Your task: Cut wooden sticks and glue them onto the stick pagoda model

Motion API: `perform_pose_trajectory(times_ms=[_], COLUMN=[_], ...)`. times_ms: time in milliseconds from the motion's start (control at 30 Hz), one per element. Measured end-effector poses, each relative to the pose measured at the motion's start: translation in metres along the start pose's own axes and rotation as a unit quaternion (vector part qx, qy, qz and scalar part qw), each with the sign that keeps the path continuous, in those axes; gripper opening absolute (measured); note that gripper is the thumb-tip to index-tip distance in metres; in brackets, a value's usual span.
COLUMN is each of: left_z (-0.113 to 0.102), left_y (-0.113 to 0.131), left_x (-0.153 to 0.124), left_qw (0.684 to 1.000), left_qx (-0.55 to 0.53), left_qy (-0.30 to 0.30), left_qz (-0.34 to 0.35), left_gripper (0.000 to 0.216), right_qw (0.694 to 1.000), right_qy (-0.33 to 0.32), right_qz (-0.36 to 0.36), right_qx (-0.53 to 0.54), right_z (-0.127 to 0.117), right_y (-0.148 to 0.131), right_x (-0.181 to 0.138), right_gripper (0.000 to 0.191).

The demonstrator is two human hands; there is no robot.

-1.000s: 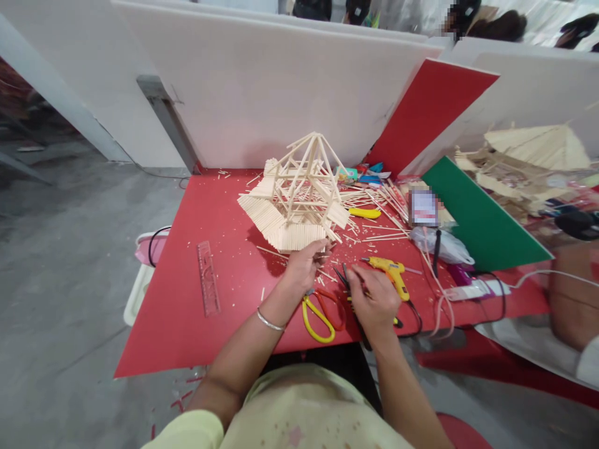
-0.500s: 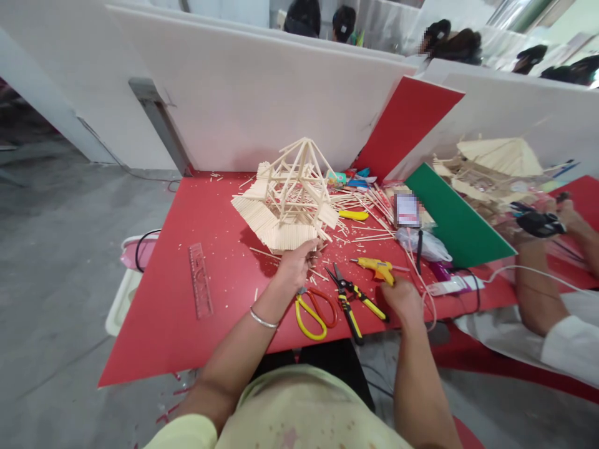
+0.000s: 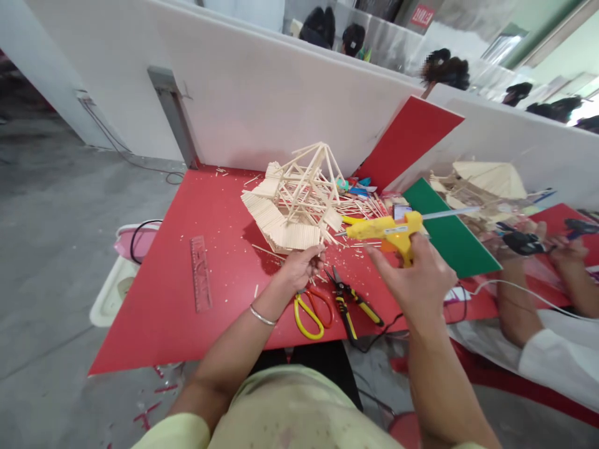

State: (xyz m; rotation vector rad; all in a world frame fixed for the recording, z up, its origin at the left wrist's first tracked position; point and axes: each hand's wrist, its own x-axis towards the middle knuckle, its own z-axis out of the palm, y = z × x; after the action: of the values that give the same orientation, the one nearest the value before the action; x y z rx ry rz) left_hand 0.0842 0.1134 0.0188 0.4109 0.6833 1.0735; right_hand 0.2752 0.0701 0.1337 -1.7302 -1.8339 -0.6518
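Note:
A stick-built house model [image 3: 299, 202] stands on the red table [image 3: 210, 274]. My left hand [image 3: 302, 268] rests at the model's near edge, its fingers pinched on a thin wooden stick [image 3: 314, 251]. My right hand [image 3: 412, 277] is raised above the table and grips a yellow glue gun [image 3: 388, 229], whose nozzle points left toward the model. The gun's cord trails down to the table's right side.
Yellow-and-red scissors [image 3: 311, 308] and yellow-handled pliers [image 3: 349, 299] lie near the front edge. A clear ruler [image 3: 200, 280] lies at left. Loose sticks [image 3: 369, 206] litter the back. A green board [image 3: 449, 234] leans at right, where another person's hands [image 3: 561, 249] work on a second model [image 3: 486, 184].
My right hand left the pliers, reached right to the glue gun, picked it up and lifted it toward the model. My left hand stayed at the model's edge.

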Motion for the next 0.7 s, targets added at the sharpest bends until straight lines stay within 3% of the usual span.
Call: perform_pose_trajectory(times_ms=[133,300,700], left_z=[-0.001,0.001,0.004], left_y=[-0.003,-0.003,-0.003], left_x=[-0.003,-0.003,-0.002], left_qw=[1.000,1.000,0.999], left_qx=[0.010,0.010,0.003], left_qy=[0.009,0.011,0.039], left_qz=[0.012,0.020,0.037], left_gripper=[0.031,0.032,0.027], right_qw=[0.987,0.967,0.949], right_qy=[0.027,0.032,0.044], right_qz=[-0.101,-0.197,-0.268], right_qx=[-0.120,-0.158,-0.162], right_z=[0.008,0.014,0.014], right_y=[-0.015,-0.019,-0.024], right_x=[0.017,0.028,0.037], right_gripper=[0.043,0.042,0.039])
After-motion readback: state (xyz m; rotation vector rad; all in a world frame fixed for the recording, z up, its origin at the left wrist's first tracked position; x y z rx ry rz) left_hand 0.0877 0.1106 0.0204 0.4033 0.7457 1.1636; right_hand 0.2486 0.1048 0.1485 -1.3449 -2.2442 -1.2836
